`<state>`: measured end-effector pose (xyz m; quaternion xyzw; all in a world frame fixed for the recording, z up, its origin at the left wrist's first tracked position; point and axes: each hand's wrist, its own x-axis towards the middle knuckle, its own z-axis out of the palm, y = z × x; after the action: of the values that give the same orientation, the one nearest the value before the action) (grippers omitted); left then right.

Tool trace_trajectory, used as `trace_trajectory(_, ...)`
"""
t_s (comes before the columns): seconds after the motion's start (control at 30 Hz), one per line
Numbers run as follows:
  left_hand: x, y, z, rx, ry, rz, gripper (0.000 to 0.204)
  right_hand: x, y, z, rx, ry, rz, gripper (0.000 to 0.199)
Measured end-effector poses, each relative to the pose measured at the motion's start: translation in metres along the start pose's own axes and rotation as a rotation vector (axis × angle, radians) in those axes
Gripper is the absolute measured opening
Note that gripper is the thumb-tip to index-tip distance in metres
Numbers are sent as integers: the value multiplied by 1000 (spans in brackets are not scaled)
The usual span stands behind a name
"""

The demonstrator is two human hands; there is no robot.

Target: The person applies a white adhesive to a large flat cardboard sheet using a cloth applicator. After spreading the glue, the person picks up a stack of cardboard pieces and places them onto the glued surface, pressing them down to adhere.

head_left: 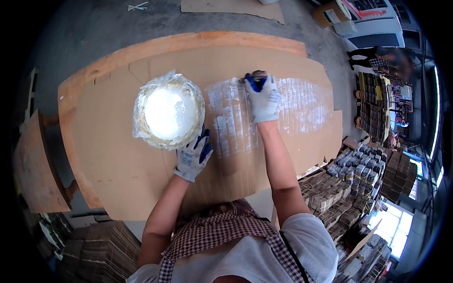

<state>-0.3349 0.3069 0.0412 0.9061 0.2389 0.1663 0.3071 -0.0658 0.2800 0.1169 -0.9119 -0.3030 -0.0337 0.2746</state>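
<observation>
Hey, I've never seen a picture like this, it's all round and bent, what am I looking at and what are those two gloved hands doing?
This is one picture from a wide fisheye camera worn on a person's head, looking down, which is why straight edges curve. There is no machine: the two arms entering from below are the person's own. Both hands wear white gloves with blue palms. The left hand rests on the cardboard sheet beside a round bowl of white paste lined with clear plastic. The right hand grips a small tool, mostly hidden, probably a brush, over a streaky white smear on the cardboard. The cardboard lies on a wooden table. Stacks of folded cartons stand at the right.
</observation>
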Motion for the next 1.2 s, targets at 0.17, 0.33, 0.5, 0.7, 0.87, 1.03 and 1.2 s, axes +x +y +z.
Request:
trace_trajectory(0.17,1,0,-1,0,28,16,43,8,38,-27,-23,95,18,26)
trace_trajectory(0.33,2,3,-3,25,-12,7,41,-35,3,-32,98,-240,-38,36)
trace_trajectory(0.5,-2,-4,-2,27,-24,2,44,-22,14,-49,-23,-263,5,33)
trace_trajectory(0.7,0,-1,-1,57,-18,22,46,-42,-24,-33,7,-424,-426,39)
trace_trajectory(0.87,-4,-1,-1,60,-44,-6,48,-50,-5,-45,-175,-424,-154,39)
trace_trajectory(1.03,-5,-5,1,10,17,19,46,-83,-40,-50,280,-426,-163,35)
trace_trajectory(1.2,-3,-5,2,-28,-22,13,45,-74,-40,-32,257,-523,-75,34)
